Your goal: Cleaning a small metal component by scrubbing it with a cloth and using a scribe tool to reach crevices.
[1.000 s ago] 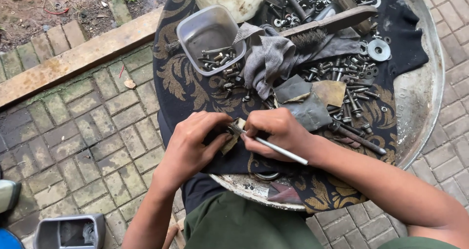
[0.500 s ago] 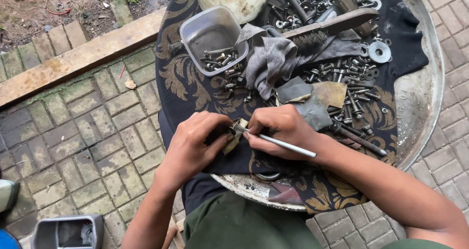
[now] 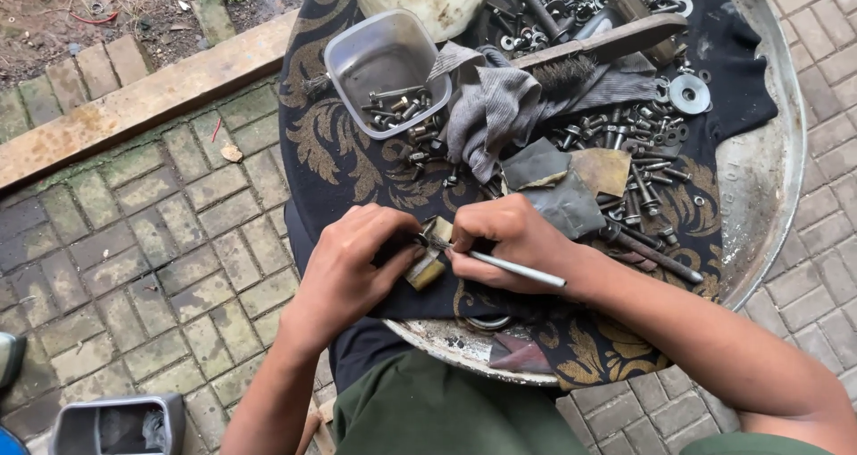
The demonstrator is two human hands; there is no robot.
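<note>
My left hand (image 3: 357, 263) grips a small piece of tan sandpaper (image 3: 427, 266) wrapped around the end of a thin metal rod (image 3: 513, 267). My right hand (image 3: 513, 241) holds the rod near that end, and its shaft sticks out to the right across my wrist. Both hands rest over the near edge of a black cloth with a gold pattern (image 3: 339, 160), spread in a large round metal tray (image 3: 768, 169). Which part lies inside the sandpaper is hidden by my fingers.
On the cloth lie a clear plastic tub (image 3: 384, 62) holding bolts, a grey rag (image 3: 500, 107), a wire brush (image 3: 598, 49), sandpaper scraps (image 3: 571, 187), and several loose bolts and washers (image 3: 643, 142). A pale bucket (image 3: 428, 0) stands behind. Brick paving (image 3: 161, 241) surrounds the tray.
My hands stay at the same spot on the cloth. The rod has shifted slightly between them, and the view has drifted a little.
</note>
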